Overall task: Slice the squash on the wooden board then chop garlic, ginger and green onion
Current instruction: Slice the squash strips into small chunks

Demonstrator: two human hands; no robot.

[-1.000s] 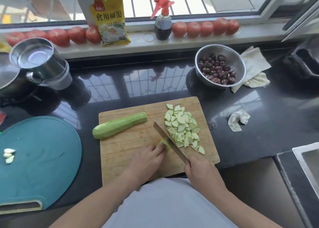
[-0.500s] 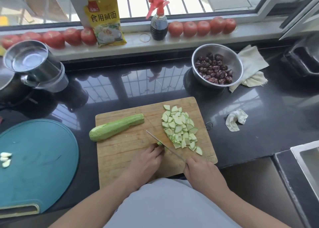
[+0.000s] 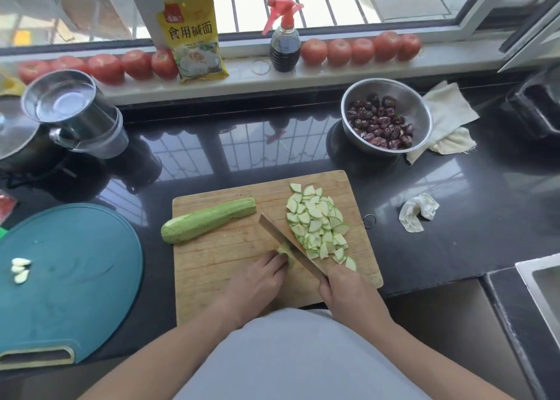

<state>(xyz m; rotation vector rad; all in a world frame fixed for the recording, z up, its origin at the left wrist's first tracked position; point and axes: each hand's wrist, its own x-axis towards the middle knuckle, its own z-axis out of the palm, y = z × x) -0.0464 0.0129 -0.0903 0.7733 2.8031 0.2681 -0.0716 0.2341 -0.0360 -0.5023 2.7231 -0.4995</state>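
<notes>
Half squash sliced; left hand [image 3: 257, 281] pinning last stub [image 3: 283, 251], right hand [image 3: 348, 293] closed round knife [image 3: 291, 245]; second squash half [image 3: 209, 224], garlic [image 3: 20, 269] uncut

Both bare arms come up from the bottom, from about 7 o'clock and 5 o'clock, and lean in toward each other. The left hand [image 3: 257, 284] lies palm down, fingers curled and pointing to 1 o'clock — the fingertips press on something small and green. The right hand [image 3: 345, 293] is closed in a fist around a handle, knuckles up — its wrist bends toward 11 o'clock.
</notes>
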